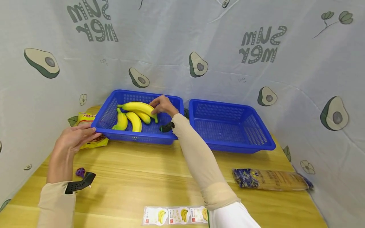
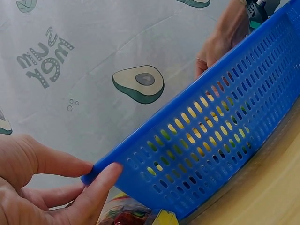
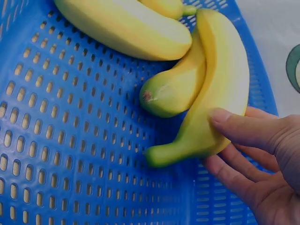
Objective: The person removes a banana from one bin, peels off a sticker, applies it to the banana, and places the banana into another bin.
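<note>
A blue basket (image 1: 104, 119) at the back left holds several yellow bananas. My right hand (image 1: 158, 106) reaches into it and grips the largest banana (image 1: 136, 106), thumb on top and fingers underneath. The right wrist view shows this banana (image 3: 220, 70) held near its stem end by my right hand (image 3: 213, 140), with a smaller banana (image 3: 173, 89) lying against it. My left hand (image 1: 85, 131) holds the basket's front left corner. Seen from the left wrist, my left hand (image 2: 101, 169) pinches that corner of the basket (image 2: 211, 126) between thumb (image 2: 96, 192) and forefinger.
A second blue basket (image 1: 258, 141) stands to the right, nothing in it. A yellow snack bag (image 1: 92, 142) lies under the left basket's corner. A noodle packet (image 1: 271, 180), a banana sticker strip (image 1: 175, 215) and a small purple thing (image 1: 80, 172) lie on the wooden table (image 1: 142, 171). Avocado-print cloth walls surround it.
</note>
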The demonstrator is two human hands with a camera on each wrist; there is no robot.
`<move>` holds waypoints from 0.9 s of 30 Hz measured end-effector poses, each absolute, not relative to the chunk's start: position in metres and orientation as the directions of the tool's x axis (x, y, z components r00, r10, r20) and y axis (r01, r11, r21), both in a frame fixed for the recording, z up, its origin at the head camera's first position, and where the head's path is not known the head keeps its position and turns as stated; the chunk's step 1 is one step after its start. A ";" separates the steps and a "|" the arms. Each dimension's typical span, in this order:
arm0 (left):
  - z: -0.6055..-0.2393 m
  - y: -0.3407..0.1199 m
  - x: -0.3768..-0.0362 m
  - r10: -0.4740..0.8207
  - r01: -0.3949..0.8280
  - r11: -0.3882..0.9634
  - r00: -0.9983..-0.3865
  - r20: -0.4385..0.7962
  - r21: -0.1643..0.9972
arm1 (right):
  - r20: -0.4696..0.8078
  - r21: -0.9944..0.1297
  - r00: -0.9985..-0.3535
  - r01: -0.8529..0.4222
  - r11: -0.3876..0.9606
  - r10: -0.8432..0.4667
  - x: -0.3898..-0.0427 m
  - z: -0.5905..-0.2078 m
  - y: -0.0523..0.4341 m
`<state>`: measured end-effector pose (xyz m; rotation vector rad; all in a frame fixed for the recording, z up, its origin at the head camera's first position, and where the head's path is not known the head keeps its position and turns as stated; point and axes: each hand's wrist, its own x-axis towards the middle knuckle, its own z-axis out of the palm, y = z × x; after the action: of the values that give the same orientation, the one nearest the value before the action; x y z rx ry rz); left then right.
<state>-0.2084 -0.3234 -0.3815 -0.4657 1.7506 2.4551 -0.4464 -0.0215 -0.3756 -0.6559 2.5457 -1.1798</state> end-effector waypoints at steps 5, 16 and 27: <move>-0.380 -0.319 -0.209 -0.097 -0.246 -0.378 -0.948 -0.302 0.892 | -0.016 -0.796 -0.863 -0.295 0.529 -0.505 -0.441 -0.362 -0.012; -0.382 -0.318 -0.206 -0.079 -0.246 -0.451 -0.947 -0.313 0.858 | -0.019 -0.830 -0.837 -0.292 0.476 -0.547 -0.427 -0.319 0.018; -0.384 -0.322 -0.206 -0.039 -0.247 -0.471 -0.953 -0.300 0.847 | -0.027 -0.820 -0.782 -0.339 0.461 -0.623 -0.396 -0.278 0.064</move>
<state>-0.2062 -0.3217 -0.3841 -0.4242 1.5441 2.5591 -0.3964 0.0636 -0.2782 -0.8175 2.3908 -1.2334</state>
